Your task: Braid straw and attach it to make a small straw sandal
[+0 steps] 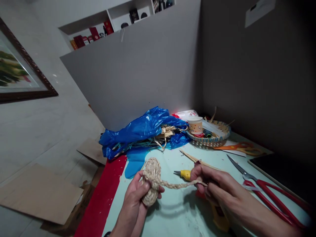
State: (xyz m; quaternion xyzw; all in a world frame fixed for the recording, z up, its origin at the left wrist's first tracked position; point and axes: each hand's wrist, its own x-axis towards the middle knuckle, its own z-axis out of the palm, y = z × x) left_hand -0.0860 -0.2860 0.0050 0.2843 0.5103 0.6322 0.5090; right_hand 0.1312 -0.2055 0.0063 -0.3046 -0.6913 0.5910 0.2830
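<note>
My left hand (139, 194) grips a small oval sole-shaped piece of coiled straw braid (153, 166), thumb on its face and fingers behind it. From its middle a straw braid strand (175, 185) runs across to my right hand (214, 186), which pinches it near its far end. The strand is stretched almost level, sagging slightly. Just beyond the right hand lies a yellow-handled tool with a dark pointed tip (184, 173), partly covered by that hand. Long straw strips (195, 159) lie behind it. Under the right wrist another yellow item (220, 219) shows only in part.
Red-handled scissors (268, 191) lie at the right beside a dark flat panel (276, 174). Orange-handled scissors (237, 147) sit near a woven basket (207, 141) holding a paper cup (195, 125). A blue plastic bag (138, 128) with straw lies at the back, before grey partitions (153, 75).
</note>
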